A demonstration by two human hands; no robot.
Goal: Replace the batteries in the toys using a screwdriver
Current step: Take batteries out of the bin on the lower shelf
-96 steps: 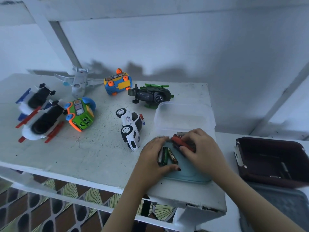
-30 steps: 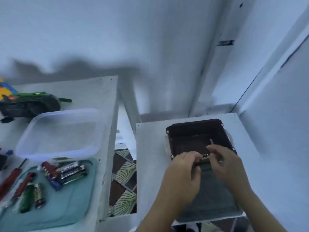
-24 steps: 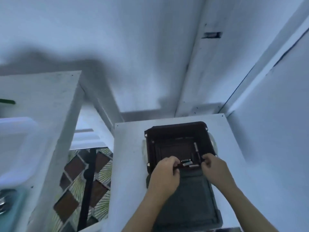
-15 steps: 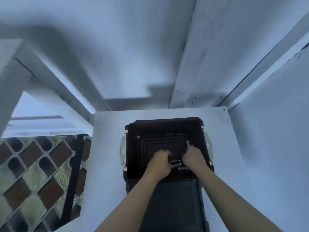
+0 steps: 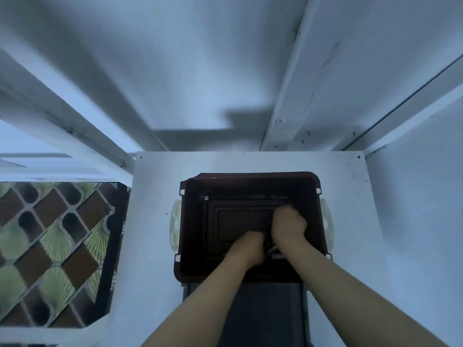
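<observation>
Head view, looking straight down: both hands reach into a dark brown open box (image 5: 250,175) that sits on a white worktop (image 5: 150,221). The left hand (image 5: 246,249) is near the box's close wall. The right hand (image 5: 288,225) is just beyond it and slightly further in. Both have knuckles up and fingers curled down toward the box floor. The backs of the hands hide the fingertips, so I cannot tell whether either one is gripping anything. Between the two hands, touching or nearly touching both, small dark cylinders with a metallic glint (image 5: 271,247) show, most likely batteries. No toy and no screwdriver is in view. The step looks like picking batteries out of the box. To do it well, gather them in one hand, lying side by side, and free the other to steady the box, so none slips back or rolls over the worktop edge. Pale tabs (image 5: 175,225) stick out from the box walls on either side of the hands. A dark grey flat panel (image 5: 263,309) lies under the forearms, on the near side of the box. Beyond the hands rise plain white walls (image 5: 175,71). Well to the left of the hands, below the worktop edge, is a floor of brown and green patterned tiles (image 5: 50,246).
</observation>
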